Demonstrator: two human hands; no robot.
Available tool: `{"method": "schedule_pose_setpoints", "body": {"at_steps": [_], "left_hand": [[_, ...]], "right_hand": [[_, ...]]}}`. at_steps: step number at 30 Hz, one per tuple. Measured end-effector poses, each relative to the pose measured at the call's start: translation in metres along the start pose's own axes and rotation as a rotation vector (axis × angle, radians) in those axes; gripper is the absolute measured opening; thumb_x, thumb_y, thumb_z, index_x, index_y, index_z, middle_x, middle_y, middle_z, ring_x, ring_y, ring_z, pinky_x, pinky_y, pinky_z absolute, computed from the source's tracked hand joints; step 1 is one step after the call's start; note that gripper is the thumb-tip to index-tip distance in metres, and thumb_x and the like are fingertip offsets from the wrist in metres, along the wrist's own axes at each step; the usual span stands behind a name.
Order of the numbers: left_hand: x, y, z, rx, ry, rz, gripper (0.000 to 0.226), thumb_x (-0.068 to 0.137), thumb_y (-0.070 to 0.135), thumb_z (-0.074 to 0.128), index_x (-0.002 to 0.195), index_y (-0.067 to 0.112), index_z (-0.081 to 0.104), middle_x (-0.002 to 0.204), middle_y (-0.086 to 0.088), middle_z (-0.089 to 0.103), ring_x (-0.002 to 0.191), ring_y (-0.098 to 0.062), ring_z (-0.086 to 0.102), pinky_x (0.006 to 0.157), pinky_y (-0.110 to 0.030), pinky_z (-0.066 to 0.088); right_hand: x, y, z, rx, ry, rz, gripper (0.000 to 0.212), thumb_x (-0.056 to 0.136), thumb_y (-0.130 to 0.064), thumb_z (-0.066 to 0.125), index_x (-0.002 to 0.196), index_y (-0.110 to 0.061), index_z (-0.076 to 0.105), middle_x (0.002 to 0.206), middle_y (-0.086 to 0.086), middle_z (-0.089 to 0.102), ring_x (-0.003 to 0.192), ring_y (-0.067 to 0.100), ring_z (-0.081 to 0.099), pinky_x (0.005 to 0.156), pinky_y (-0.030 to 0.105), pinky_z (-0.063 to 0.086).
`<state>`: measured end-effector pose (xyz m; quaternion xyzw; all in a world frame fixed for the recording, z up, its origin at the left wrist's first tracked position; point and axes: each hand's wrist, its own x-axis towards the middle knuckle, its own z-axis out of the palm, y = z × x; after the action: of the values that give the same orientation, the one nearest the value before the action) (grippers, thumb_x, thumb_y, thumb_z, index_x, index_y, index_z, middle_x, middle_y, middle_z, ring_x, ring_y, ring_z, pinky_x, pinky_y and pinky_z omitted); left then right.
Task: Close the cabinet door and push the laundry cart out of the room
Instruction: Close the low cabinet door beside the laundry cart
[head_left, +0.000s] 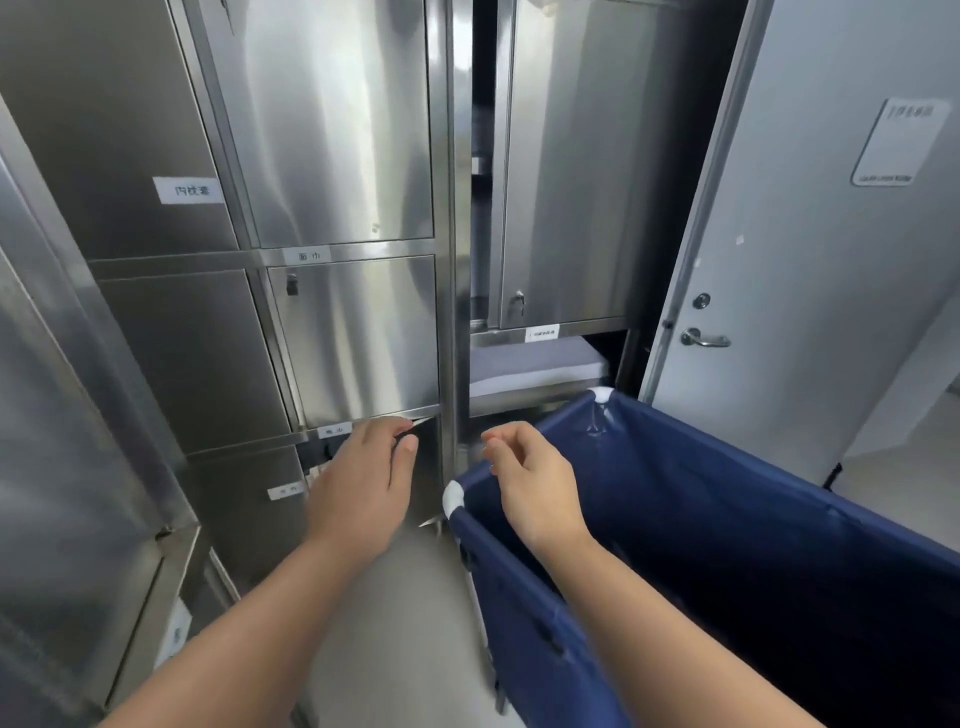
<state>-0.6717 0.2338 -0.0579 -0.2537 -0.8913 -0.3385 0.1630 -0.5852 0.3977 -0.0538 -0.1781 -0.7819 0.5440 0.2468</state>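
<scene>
My left hand (363, 483) lies against a small lower stainless cabinet door (429, 467), fingers hooked over its top edge. The door stands slightly ajar, its free corner a little out from the frame. To its right stands the laundry cart (701, 499), a deep blue fabric bin with white corner caps; its near corner (452, 496) almost touches the cabinet. My right hand (535, 478) hovers just above the cart's left rim, fingers loosely curled and holding nothing.
A taller cabinet door (566, 182) at upper right hangs open, with folded white linen (530, 366) on the shelf beneath. The grey room door (805, 260) with its lever handle (704, 339) stands open on the right. More steel doors (78, 389) jut out on the left, leaving a narrow floor strip (405, 623).
</scene>
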Motion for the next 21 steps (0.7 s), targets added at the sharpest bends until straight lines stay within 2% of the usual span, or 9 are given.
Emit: {"method": "schedule_pose_setpoints", "body": {"at_steps": [3, 8, 13, 18, 21], "left_hand": [[0.028, -0.015, 0.028, -0.013, -0.042, 0.013, 0.04, 0.097, 0.045, 0.03, 0.121, 0.027, 0.055, 0.122, 0.005, 0.058, 0.106, -0.022, 0.057, 0.082, -0.04, 0.047], [0.078, -0.03, 0.073, 0.007, -0.105, 0.047, 0.039, 0.097, 0.044, 0.031, 0.123, 0.026, 0.054, 0.123, 0.006, 0.058, 0.109, -0.019, 0.055, 0.082, -0.038, 0.046], [0.142, -0.029, 0.121, 0.012, -0.148, 0.112, 0.035, 0.099, 0.043, 0.033, 0.122, 0.026, 0.054, 0.122, 0.007, 0.056, 0.108, -0.019, 0.056, 0.084, -0.039, 0.047], [0.191, -0.021, 0.177, 0.023, -0.243, 0.189, 0.035, 0.098, 0.044, 0.033, 0.121, 0.026, 0.054, 0.121, 0.007, 0.056, 0.107, -0.017, 0.057, 0.083, -0.042, 0.049], [0.204, -0.022, 0.215, 0.045, -0.329, 0.257, 0.036, 0.097, 0.044, 0.035, 0.121, 0.025, 0.054, 0.122, 0.005, 0.056, 0.109, -0.019, 0.056, 0.083, -0.039, 0.048]], "right_hand": [[0.033, 0.013, 0.008, -0.014, 0.01, 0.017, 0.013, 0.093, -0.03, 0.053, 0.091, -0.034, 0.064, 0.082, -0.02, 0.068, 0.08, -0.002, 0.062, 0.066, 0.014, 0.043], [0.098, 0.039, 0.015, -0.063, 0.04, 0.029, 0.016, 0.096, -0.03, 0.05, 0.102, -0.032, 0.065, 0.09, -0.017, 0.068, 0.082, -0.002, 0.061, 0.069, 0.015, 0.043], [0.166, 0.064, 0.016, -0.065, 0.064, 0.07, 0.015, 0.094, -0.027, 0.053, 0.102, -0.029, 0.066, 0.093, -0.014, 0.069, 0.087, 0.003, 0.062, 0.079, 0.026, 0.051], [0.211, 0.092, 0.002, -0.106, 0.097, 0.094, 0.017, 0.093, -0.027, 0.052, 0.101, -0.032, 0.066, 0.087, -0.017, 0.067, 0.08, -0.002, 0.061, 0.066, 0.015, 0.045], [0.22, 0.12, -0.003, -0.146, 0.098, 0.165, 0.017, 0.093, -0.026, 0.05, 0.099, -0.034, 0.064, 0.086, -0.015, 0.066, 0.075, 0.0, 0.06, 0.062, 0.018, 0.046]]}}
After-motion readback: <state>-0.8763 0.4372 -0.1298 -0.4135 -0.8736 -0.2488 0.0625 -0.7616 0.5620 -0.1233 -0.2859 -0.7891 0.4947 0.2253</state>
